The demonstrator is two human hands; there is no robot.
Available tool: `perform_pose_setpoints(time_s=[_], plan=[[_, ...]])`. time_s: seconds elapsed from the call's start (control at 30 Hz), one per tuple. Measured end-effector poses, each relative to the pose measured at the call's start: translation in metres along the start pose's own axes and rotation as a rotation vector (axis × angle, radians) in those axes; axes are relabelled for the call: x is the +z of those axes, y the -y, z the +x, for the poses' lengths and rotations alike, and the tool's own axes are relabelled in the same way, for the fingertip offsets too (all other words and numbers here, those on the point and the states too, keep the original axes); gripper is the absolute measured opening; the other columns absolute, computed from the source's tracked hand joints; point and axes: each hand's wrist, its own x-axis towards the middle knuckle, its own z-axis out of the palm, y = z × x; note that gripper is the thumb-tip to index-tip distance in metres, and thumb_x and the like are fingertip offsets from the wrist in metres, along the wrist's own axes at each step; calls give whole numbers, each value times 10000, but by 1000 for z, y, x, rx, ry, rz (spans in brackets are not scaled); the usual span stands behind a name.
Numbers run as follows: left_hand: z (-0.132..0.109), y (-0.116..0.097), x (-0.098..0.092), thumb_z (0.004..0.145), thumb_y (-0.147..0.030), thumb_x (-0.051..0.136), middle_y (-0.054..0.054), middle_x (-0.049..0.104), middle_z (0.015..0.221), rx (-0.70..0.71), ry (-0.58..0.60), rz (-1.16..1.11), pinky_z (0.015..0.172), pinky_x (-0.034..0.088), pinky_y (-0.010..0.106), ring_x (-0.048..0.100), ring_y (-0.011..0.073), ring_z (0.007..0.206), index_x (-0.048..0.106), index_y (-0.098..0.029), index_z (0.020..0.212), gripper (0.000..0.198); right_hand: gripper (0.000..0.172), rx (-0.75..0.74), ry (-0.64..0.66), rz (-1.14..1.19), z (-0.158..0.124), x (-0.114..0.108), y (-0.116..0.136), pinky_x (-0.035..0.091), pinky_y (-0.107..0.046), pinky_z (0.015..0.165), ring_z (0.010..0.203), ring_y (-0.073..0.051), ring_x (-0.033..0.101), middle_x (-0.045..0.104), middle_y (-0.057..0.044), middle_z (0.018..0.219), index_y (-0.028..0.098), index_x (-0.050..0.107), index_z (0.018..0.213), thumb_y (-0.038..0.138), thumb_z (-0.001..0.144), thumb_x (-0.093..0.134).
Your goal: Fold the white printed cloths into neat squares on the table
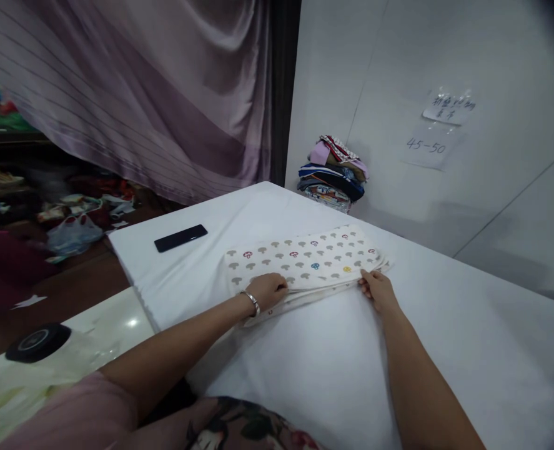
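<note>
A white cloth (305, 256) printed with small grey, red, blue and yellow mushrooms lies folded in several layers on a white-covered table (445, 325). My left hand (266, 291), with a silver bracelet at the wrist, is closed on the cloth's near edge, left of its middle. At the near right corner, my right hand (378, 290) pinches the same edge between thumb and fingers. Between the two hands the near layers stand slightly apart. The cloth's far side lies flat.
A black phone (181, 238) lies at the table's left. Folded clothes (333, 175) are stacked beyond the far edge, by a wall with paper notes (429, 147). A purple curtain (202, 94) hangs at the back left. A round black object (37, 342) sits at lower left.
</note>
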Motion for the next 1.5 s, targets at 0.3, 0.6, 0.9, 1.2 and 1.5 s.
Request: perform_pose_setpoints(time_s=[0.3,0.6,0.9,1.2,1.5], plan=[[-3,-3,-3,815,-285,411,16,653,845,-26,20,-74,666,389,257,571,161,771,600,-196,808,210,338,-4,3,-14,0,-1,0,252,-179,278,327,-53,394,577,22,495,196,443,590,402,612,710],[-4,-6,-3,785,-284,442,-1,653,806,11,95,-53,666,383,253,570,160,760,623,-210,781,195,339,-9,4,-14,1,-1,0,248,-187,282,326,-54,389,571,24,489,199,437,579,398,622,707],[-2,-6,1,784,-317,443,1,663,821,-10,111,-30,638,369,252,577,165,753,637,-221,774,217,340,-6,-3,-9,-2,1,3,250,-179,283,321,-51,390,565,30,481,196,428,575,387,625,705],[4,0,-7,760,-353,459,-5,639,668,-38,160,-145,584,357,221,550,135,651,664,-188,739,264,345,-4,-11,-11,-4,1,6,244,-177,271,303,-49,377,557,29,455,196,420,569,386,615,704],[7,-4,-15,657,-195,526,-13,645,729,5,220,-110,604,378,210,555,128,675,641,-185,774,165,345,7,-5,-7,-4,1,6,238,-174,266,292,-47,365,546,32,434,199,413,563,383,619,701]])
